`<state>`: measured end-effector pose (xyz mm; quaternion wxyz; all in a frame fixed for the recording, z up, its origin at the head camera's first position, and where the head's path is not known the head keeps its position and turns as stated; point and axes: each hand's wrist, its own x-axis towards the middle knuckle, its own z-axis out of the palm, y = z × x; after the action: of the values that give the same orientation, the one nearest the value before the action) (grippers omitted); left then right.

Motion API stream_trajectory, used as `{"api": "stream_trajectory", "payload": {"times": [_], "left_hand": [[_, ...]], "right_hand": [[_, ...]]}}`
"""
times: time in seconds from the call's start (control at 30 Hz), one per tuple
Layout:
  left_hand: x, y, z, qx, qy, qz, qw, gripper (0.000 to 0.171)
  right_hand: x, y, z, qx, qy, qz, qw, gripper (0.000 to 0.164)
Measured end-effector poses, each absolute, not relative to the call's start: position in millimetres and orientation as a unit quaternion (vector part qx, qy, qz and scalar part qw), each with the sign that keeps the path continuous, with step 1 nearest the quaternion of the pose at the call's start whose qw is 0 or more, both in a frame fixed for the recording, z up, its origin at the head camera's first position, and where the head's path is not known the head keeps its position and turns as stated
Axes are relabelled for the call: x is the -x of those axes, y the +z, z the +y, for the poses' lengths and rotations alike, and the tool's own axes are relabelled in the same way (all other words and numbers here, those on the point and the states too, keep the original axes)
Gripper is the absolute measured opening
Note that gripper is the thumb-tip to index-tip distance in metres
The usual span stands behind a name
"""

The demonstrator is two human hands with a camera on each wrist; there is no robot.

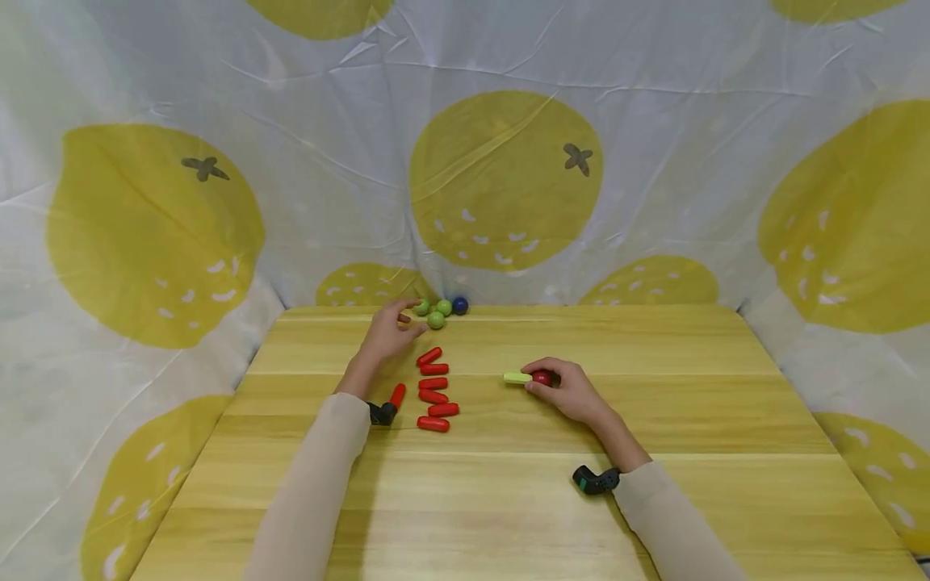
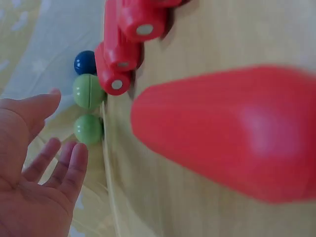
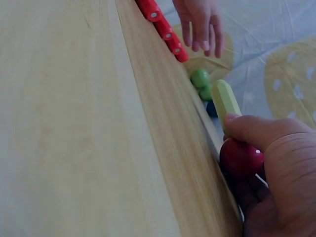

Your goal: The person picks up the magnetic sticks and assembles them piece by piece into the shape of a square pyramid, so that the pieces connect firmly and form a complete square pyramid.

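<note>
My left hand (image 1: 388, 332) reaches over the back of the table, fingers spread loosely. Beside its fingertips is a group of green balls (image 1: 436, 320), with a blue ball (image 1: 460, 305) at the group's right end. In the left wrist view nothing is between the thumb and fingers; whether a fingertip touches a ball I cannot tell. My right hand (image 1: 570, 390), right of centre, holds a pale green stick (image 3: 225, 101) and a dark red ball (image 3: 241, 158) together. The stick points left, away from the palm. The lower fingers are partly hidden behind the ball.
Several red rods (image 1: 433, 384) lie in a rough column at mid-table. Another red rod (image 1: 397, 395) lies apart, near the left wrist's black camera (image 1: 382, 413). A lemon-print cloth (image 1: 508, 177) hangs behind the wooden table (image 1: 494, 516).
</note>
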<state>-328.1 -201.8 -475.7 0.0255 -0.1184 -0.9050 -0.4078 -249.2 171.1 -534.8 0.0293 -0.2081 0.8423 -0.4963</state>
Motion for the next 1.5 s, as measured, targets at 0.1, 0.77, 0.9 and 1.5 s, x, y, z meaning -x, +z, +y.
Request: {"api": "stream_trajectory", "payload": {"times": [0.1, 0.77, 0.9, 1.5], "left_hand": [[341, -476, -205, 0.123, -0.382, -0.916, 0.020, 0.061], [348, -485, -213, 0.168, -0.276, -0.946, -0.004, 0.049], [348, -486, -213, 0.176, -0.264, -0.948, -0.011, 0.047], [309, -473, -228, 0.119, -0.410, -0.904, -0.003, 0.042]], "right_hand": [[249, -535, 170, 0.206, -0.499, 0.841, 0.024, 0.024], [248, -534, 170, 0.195, -0.501, 0.843, 0.025, 0.023], [247, -533, 169, 0.197, -0.506, 0.839, 0.025, 0.024], [250, -534, 170, 0.198, -0.510, 0.836, 0.029, 0.024]]}}
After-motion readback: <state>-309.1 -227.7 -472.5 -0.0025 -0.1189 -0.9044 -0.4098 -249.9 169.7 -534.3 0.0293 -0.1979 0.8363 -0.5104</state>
